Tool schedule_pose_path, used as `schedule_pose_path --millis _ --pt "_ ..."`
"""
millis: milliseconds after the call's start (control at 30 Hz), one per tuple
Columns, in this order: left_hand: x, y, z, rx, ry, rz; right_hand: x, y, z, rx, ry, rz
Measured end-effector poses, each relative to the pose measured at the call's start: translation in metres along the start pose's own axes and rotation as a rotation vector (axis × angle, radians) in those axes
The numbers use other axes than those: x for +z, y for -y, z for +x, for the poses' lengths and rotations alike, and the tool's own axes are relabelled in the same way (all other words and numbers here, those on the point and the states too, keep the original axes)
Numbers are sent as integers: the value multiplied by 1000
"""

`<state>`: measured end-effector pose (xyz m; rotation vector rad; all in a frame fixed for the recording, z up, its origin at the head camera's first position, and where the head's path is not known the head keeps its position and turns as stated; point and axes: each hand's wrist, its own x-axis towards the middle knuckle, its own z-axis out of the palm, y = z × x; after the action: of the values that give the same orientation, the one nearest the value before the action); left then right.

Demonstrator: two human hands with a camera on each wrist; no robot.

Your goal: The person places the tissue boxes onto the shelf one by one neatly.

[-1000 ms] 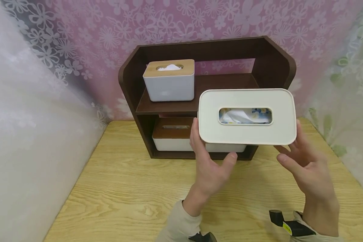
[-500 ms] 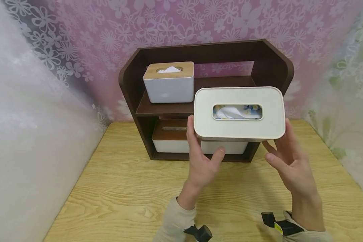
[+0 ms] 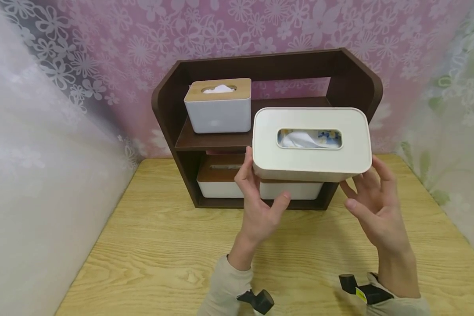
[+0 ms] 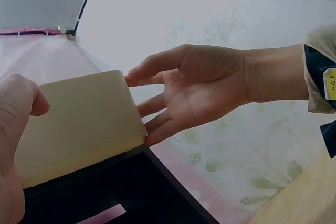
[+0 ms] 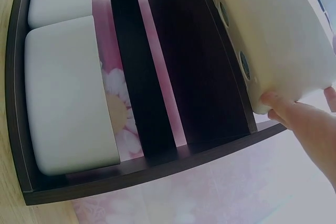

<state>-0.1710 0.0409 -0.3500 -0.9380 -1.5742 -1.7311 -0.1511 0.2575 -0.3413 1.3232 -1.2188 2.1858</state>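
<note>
A cream tissue box cover (image 3: 312, 162) with a rounded slot, white tissue showing inside, is held up between both hands in front of the shelf. My left hand (image 3: 258, 215) grips its left end, fingers along the side and thumb apart below. At the right end my right hand (image 3: 381, 215) holds it with the fingers, its thumb also spread below. The left wrist view shows the right hand's fingertips against the end of the box (image 4: 84, 124). In the right wrist view the underside with round feet faces the camera, and the left hand (image 5: 310, 135) touches the far end.
A dark brown two-tier shelf (image 3: 217, 141) stands on the wooden table (image 3: 162, 245) against floral wallpaper. On its upper tier, left, sits a white tissue box (image 3: 219, 115) with a light wood lid. Lower tier: two white boxes (image 3: 221, 189) with brown lids, partly hidden.
Both hands have carried the tissue box a little to the left. It has tilted, so more of its front side shows below the top.
</note>
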Motion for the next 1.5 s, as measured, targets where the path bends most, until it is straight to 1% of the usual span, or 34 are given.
schedule_pose_path --millis 67,200,333,433,533,667,833,900,1100,1200,1267,1367,1500 --pt "0 0 0 3 3 6 1 0 2 -15 8 15" --pt "-1 -2 1 1 8 18 4 -1 4 -45 -5 52" --pt "-3 -4 2 8 15 36 6 -4 4 -65 -45 103" --pt "-4 -6 4 10 20 60 6 -6 3 -68 -69 111" --pt "-5 -7 5 -1 23 108 5 -5 4 -67 -75 69" --pt "-6 -8 7 -5 35 196 2 -2 6 -64 -66 15" --pt "-8 -9 14 19 46 279 1 3 9 -58 -53 -35" --pt "-9 -9 16 19 50 309 1 5 10 -50 -56 -66" --pt "-15 -10 23 28 83 385 -2 4 14 5 -101 -151" --pt "-17 -10 25 44 110 393 -4 5 17 39 -134 -214" --pt "-18 -10 26 51 129 399 -3 6 20 69 -156 -277" --pt "-19 -11 26 30 161 421 -2 9 25 116 -182 -357" --pt "-19 -14 26 -36 187 469 0 12 30 157 -205 -445"
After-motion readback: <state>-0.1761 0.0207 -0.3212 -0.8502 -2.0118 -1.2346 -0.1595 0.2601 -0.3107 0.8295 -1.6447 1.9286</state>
